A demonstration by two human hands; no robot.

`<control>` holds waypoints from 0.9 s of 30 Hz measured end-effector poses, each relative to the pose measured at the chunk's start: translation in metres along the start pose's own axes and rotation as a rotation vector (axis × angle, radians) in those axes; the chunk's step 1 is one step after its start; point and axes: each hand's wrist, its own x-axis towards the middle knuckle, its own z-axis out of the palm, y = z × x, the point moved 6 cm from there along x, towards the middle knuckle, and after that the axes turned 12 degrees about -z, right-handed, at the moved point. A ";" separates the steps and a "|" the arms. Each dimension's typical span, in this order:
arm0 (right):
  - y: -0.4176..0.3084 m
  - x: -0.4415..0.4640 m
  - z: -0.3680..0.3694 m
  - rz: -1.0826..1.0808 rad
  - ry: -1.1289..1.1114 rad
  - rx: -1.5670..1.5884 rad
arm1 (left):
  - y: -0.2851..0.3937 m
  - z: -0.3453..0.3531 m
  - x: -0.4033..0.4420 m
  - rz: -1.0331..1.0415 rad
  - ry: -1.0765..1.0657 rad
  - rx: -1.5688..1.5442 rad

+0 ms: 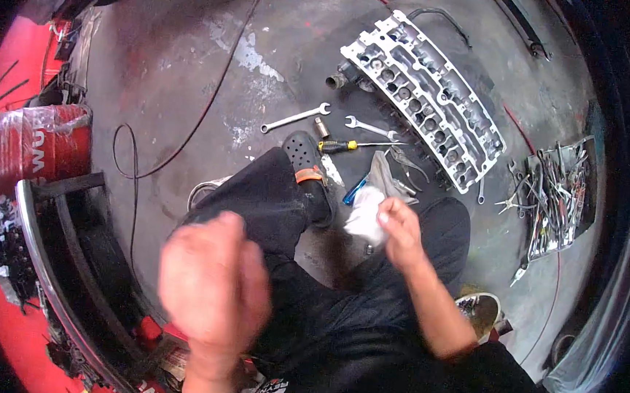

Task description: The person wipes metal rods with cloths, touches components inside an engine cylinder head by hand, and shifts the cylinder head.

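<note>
My right hand (400, 230) pinches a crumpled white wipe (365, 216) between thumb and fingers, above my right thigh; whether it is paper or cloth I cannot tell. Raised close to the camera, my left hand (210, 280) is blurred. Its fingers look curled in, and anything inside them is hidden. Beyond the wipe a grey rag (383, 178) lies on the floor beside a blue-handled tool (355, 192) and pliers (410, 167). The cylinder head (431, 99) rests on the floor further off, its valve side up.
Near my black clog (302, 157) lie a yellow-black screwdriver (339, 146), a socket (322, 128) and two wrenches (295, 118) (371, 129). At right stands a tray of tools (545, 242). A red drum (41, 141) and a metal-framed stand (32, 213) are left; a cable (207, 112) crosses the floor.
</note>
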 end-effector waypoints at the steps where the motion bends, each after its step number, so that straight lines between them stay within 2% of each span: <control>1: -0.023 -0.009 0.024 0.025 -0.062 0.084 | 0.014 0.011 -0.008 0.018 -0.083 -0.100; 2: -0.042 -0.019 0.044 0.018 -0.121 0.174 | 0.029 0.026 -0.016 -0.018 -0.294 -0.248; 3: -0.068 -0.023 0.059 -0.079 -0.246 0.140 | 0.047 0.043 -0.027 -0.084 -0.515 -0.376; 4: -0.083 -0.027 0.071 -0.066 -0.250 0.192 | 0.058 0.057 -0.044 -0.181 -0.622 -0.469; 5: -0.091 -0.030 0.078 -0.057 -0.250 0.241 | 0.059 0.064 -0.054 -0.219 -0.501 -0.515; 7: -0.076 -0.025 0.068 -0.042 -0.245 0.275 | 0.040 0.076 -0.085 -0.859 -0.711 -0.678; 8: -0.067 -0.021 0.065 -0.013 -0.273 0.303 | 0.026 0.091 -0.108 -0.861 -0.780 -0.728; 9: -0.059 -0.020 0.065 0.134 -0.261 0.293 | 0.020 0.104 -0.112 -0.878 -0.851 -0.775; 10: -0.049 -0.019 0.064 0.204 -0.245 0.283 | 0.013 0.107 -0.122 -0.954 -0.845 -0.737; 11: -0.037 -0.020 0.064 0.271 -0.223 0.274 | 0.009 0.105 -0.123 -0.944 -0.813 -0.703; 13: -0.017 -0.017 0.057 0.280 -0.163 0.252 | -0.005 0.102 -0.134 -1.180 -0.835 -0.734; 14: -0.009 -0.015 0.050 0.301 -0.010 0.333 | -0.005 0.098 -0.129 -1.044 -0.863 -0.585; 15: -0.007 -0.010 0.046 0.314 0.136 0.413 | -0.007 0.102 -0.133 -1.049 -0.859 -0.582; 16: -0.014 -0.006 0.049 0.279 0.133 0.335 | -0.005 0.105 -0.130 -0.865 -0.770 -0.549; 17: -0.032 -0.004 0.058 0.074 0.113 0.104 | 0.001 0.103 -0.126 -0.677 -0.683 -0.513; 18: -0.049 -0.005 0.074 -0.061 0.017 -0.027 | 0.003 0.103 -0.118 -0.743 -0.658 -0.535; 19: -0.061 -0.010 0.084 -0.112 -0.108 -0.154 | 0.003 0.108 -0.113 -0.844 -0.599 -0.742; 20: -0.073 -0.016 0.094 -0.177 -0.224 -0.275 | -0.002 0.109 -0.108 -0.874 -0.638 -0.798; 21: -0.088 -0.016 0.102 -0.341 -0.384 -0.403 | -0.008 0.108 -0.103 -0.902 -0.670 -0.856; 22: -0.098 -0.015 0.102 -0.472 -0.346 -0.412 | -0.012 0.112 -0.103 -0.983 -0.691 -0.866; 23: -0.107 -0.014 0.103 -0.607 -0.307 -0.418 | -0.015 0.111 -0.096 -0.968 -0.681 -0.874; 25: -0.103 -0.014 0.094 -0.494 -0.191 -0.336 | -0.002 0.090 -0.068 -0.441 -0.512 -0.793; 27: -0.107 -0.017 0.093 -0.489 -0.185 -0.374 | 0.007 0.060 -0.046 -0.252 -0.353 -0.490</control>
